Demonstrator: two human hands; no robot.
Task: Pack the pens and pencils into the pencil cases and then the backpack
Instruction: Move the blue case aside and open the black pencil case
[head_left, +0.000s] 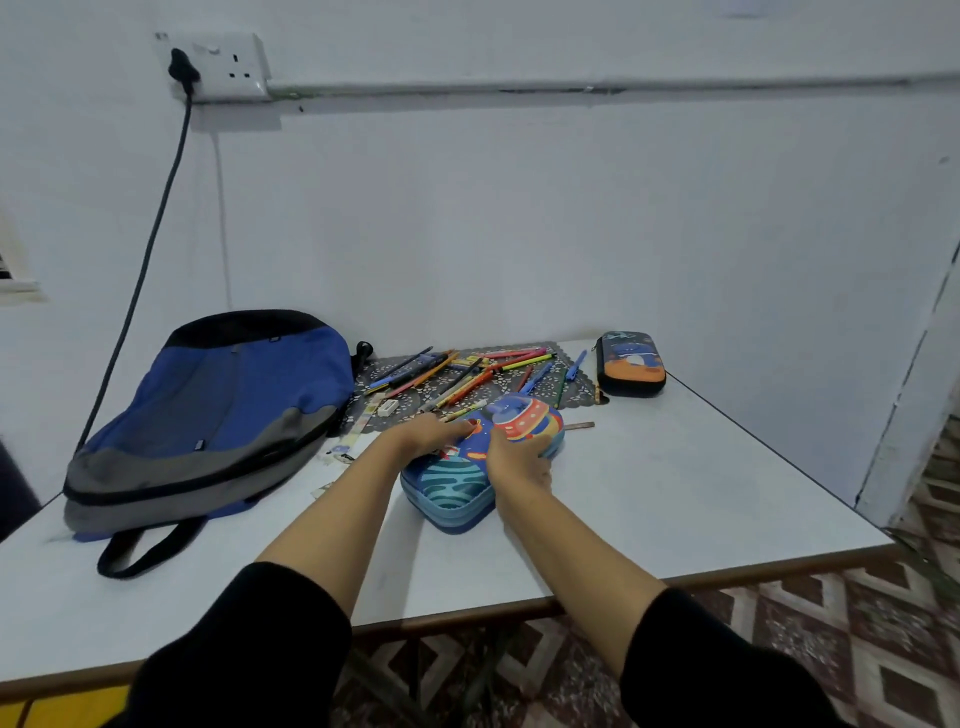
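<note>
Far left: blue-and-grey fabric backpack (208, 415) lies flat on the white table (701, 493). Its zips look closed, and nothing is packed in it that I can see.

Centre-left: the loose pens and pencils (467, 374) are scattered over a dark lacy mat at the back, with a small white eraser (387, 407) at the mat's near-left edge. None are in a case yet.

Centre: left hand (431, 434) lies on the far-left edge of the moulded blue pencil case with rocket and planet picture (452, 493). The fingertips are hidden against the lid, so I cannot tell whether they pinch a zip pull or only press. The case appears closed. Right hand (517, 460) holds the case's right side, fingers curled over the edge.

Right: black pencil case with orange-and-blue picture (631, 364) lies closed, well apart from both hands.

Risks, as judged:
- The case may skid on the smooth tabletop if the zip is pulled while the right hand's hold is slack.
- The far end of the case touches the nearest pencils, so swinging the lid open could knock them about and set them rolling toward the table's right edge.
</note>
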